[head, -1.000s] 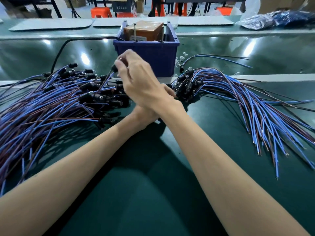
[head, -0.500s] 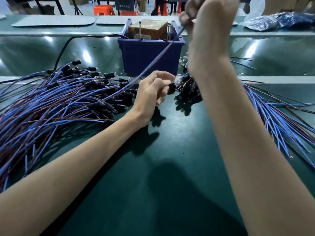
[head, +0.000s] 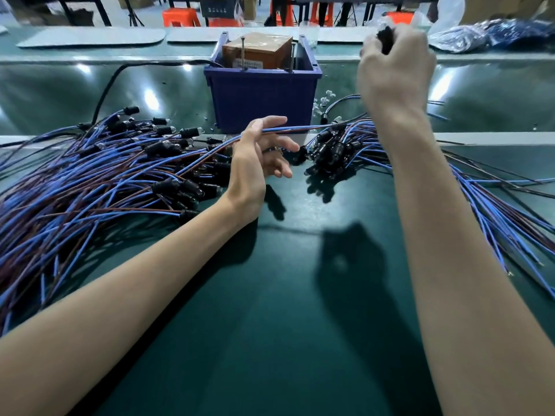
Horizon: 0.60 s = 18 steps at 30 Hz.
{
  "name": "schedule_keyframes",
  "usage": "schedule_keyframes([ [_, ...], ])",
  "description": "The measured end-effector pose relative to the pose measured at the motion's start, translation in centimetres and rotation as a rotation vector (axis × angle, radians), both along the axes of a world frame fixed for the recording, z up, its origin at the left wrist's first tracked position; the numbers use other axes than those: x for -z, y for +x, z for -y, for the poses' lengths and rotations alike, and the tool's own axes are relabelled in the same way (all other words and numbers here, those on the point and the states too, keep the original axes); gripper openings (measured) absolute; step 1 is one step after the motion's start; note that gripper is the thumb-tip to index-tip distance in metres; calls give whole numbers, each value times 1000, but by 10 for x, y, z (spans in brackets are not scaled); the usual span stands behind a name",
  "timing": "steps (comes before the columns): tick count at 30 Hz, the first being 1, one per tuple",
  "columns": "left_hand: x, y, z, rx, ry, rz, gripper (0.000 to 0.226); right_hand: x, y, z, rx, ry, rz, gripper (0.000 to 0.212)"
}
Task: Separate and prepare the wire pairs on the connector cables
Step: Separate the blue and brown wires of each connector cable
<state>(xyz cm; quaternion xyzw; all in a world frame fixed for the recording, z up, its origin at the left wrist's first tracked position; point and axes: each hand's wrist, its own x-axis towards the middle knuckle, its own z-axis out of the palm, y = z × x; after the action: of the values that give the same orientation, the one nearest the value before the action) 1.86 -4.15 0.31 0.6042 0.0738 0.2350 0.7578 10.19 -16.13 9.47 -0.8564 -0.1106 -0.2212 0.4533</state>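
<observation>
While both forearms reach in from the bottom edge over the green work mat (head: 270, 325), the left hand (head: 255, 163) is noted at centre frame. Its fingers are spread and only lightly bent, with one blue-and-brown wire pair (head: 288, 129) lying just under the topmost finger; contact is evident, a firm pinch is not. That pair's long axis runs nearly level, left to right. Leftward it merges into the heap of connector cables (head: 90, 187) filling the left of the frame; rightward it passes out of sight behind the right wrist. A second heap (head: 495, 205) fans out at right, its black plug ends (head: 330, 151) bunched just right of the left fingertips. Behind stands a blue bin (head: 261, 97) containing a brown box (head: 258, 51). Farthest, at upper right, the right hand (head: 393, 70) is raised and fisted round a black connector (head: 386, 40), which is blurred. Whether that connector belongs to the pair cannot be confirmed. Judgement: the left hand is nearer the wires, which lie directly at its fingers, so splitting them would mean working along that level axis.
</observation>
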Motion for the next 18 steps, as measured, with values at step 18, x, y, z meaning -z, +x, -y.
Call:
schedule_keyframes([
  [18,7,4,6,54,381,32,35,11,-14,-10,-726,-205,-242,20],
])
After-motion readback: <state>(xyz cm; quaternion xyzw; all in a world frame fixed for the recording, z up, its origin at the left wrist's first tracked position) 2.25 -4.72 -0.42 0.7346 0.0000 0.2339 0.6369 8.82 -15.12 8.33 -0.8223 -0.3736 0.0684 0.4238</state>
